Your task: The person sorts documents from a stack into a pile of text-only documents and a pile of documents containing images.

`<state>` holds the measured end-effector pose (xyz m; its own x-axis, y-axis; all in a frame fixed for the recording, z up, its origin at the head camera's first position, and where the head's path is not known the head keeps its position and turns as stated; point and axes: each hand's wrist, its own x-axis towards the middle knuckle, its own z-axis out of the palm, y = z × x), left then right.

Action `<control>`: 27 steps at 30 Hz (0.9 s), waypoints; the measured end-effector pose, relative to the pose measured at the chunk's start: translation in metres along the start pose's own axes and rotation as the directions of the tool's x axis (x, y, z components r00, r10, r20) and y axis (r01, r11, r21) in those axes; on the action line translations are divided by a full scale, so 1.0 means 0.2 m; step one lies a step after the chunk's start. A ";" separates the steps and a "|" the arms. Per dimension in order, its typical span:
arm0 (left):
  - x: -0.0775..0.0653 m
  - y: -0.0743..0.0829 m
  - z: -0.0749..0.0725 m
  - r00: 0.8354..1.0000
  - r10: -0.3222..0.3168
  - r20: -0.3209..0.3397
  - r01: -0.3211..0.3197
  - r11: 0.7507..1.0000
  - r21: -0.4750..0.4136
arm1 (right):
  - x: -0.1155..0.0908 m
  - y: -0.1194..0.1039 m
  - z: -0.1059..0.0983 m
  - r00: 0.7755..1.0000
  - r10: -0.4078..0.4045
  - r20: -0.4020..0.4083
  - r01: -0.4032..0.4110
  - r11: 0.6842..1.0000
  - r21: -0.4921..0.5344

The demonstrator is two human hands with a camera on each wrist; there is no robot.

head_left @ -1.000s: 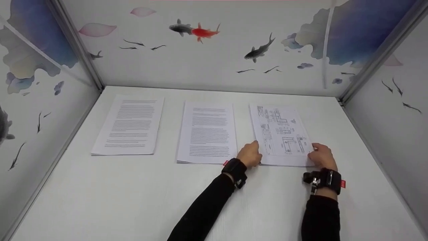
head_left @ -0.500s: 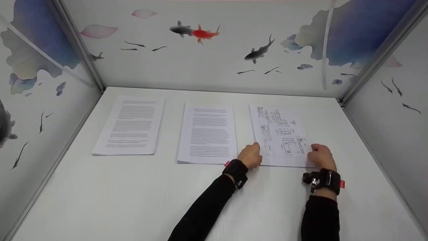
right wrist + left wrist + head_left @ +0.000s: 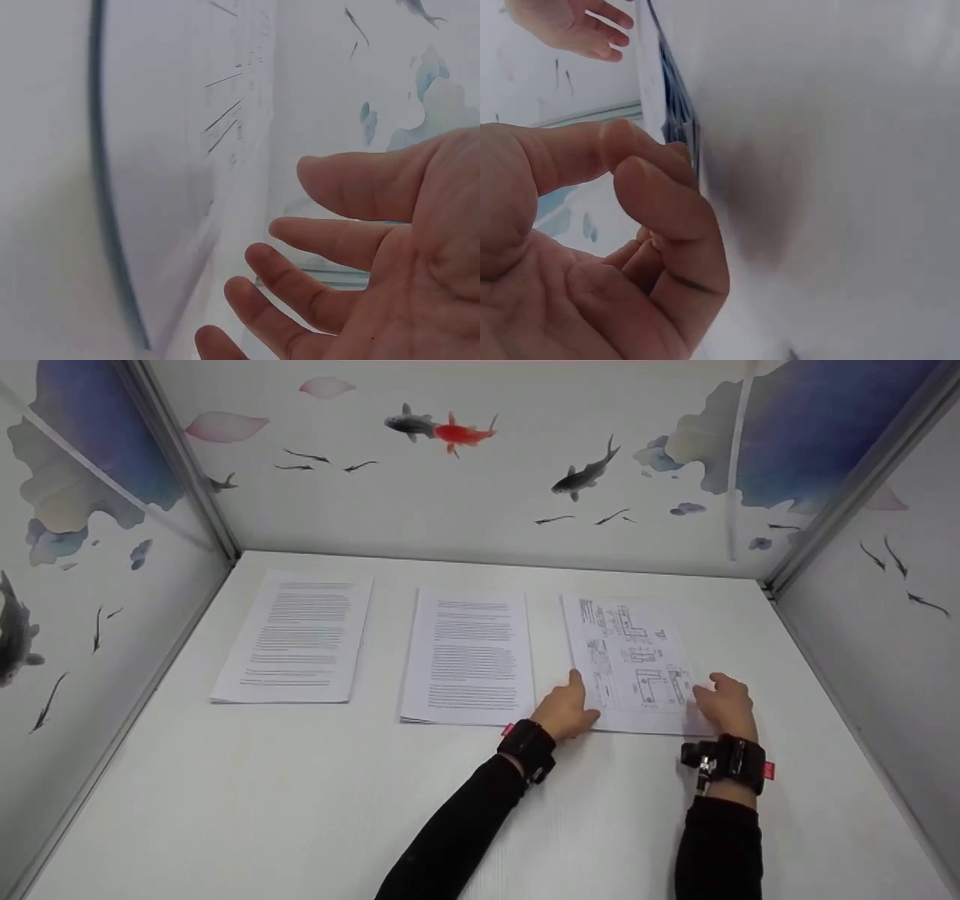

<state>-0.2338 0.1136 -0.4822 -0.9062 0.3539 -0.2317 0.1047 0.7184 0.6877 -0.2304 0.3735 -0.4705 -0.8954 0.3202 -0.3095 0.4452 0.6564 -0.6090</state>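
Note:
A stack of paper [image 3: 637, 660] topped by a sheet of technical drawings lies flat at the right in the head view. My left hand [image 3: 564, 712] is at its front left corner, forefinger along the left side and thumb by the front edge. In the left wrist view some fingers [image 3: 682, 225] bend loosely inward beside the stack's edge, with no paper between them. My right hand [image 3: 726, 706] stands at the right side, close to the edge. The right wrist view shows that hand's fingers [image 3: 300, 292] spread and relaxed, apart from the stack [image 3: 161, 150].
Two more paper stacks with printed text lie in a row to the left: a middle one [image 3: 472, 660] near my left hand and a far left one [image 3: 296, 641]. They rest on a white table [image 3: 300, 795]. Walls [image 3: 480, 510] painted with fish enclose the back and sides.
Both hands have loosened from the drawing stack's sides. The left forefinger and thumb have spread, and the right fingers have opened away from the edge. The stacks stay in place.

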 end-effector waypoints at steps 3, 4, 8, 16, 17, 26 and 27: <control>-0.03 -0.01 -0.05 0.999 0.032 -0.011 -0.032 1.000 0.001 | -0.01 -0.04 0.00 1.000 -0.019 -0.009 0.019 1.000 0.015; -0.04 -0.02 -0.07 0.999 0.040 -0.020 -0.040 0.999 0.006 | -0.01 -0.06 0.01 1.000 -0.030 -0.005 0.030 0.999 0.017; -0.08 -0.08 -0.17 0.995 0.078 -0.057 -0.078 0.997 0.000 | -0.01 -0.09 0.04 0.998 -0.053 0.043 0.052 0.998 0.020; -0.16 -0.29 -0.34 0.975 0.179 -0.135 -0.188 0.981 -0.054 | -0.01 -0.17 0.11 0.991 -0.081 0.105 0.083 0.997 -0.013; -0.17 -0.32 -0.36 0.973 0.184 -0.142 -0.192 0.980 -0.046 | -0.01 -0.18 0.12 0.990 -0.084 0.111 0.087 0.996 -0.014; -0.30 -0.53 -0.51 0.958 0.196 -0.207 -0.203 0.979 -0.014 | -0.04 -0.29 0.21 0.979 -0.151 0.138 0.158 0.986 -0.044; -0.31 -0.54 -0.53 0.956 0.198 -0.216 -0.207 0.978 -0.020 | -0.04 -0.31 0.22 0.978 -0.159 0.136 0.167 0.985 -0.048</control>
<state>-0.2333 -0.0496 -0.4695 -0.9341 0.3514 0.0629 0.2817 0.6173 0.7346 -0.2499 0.3003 -0.4627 -0.9453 0.1153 -0.3053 0.2885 0.7325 -0.6166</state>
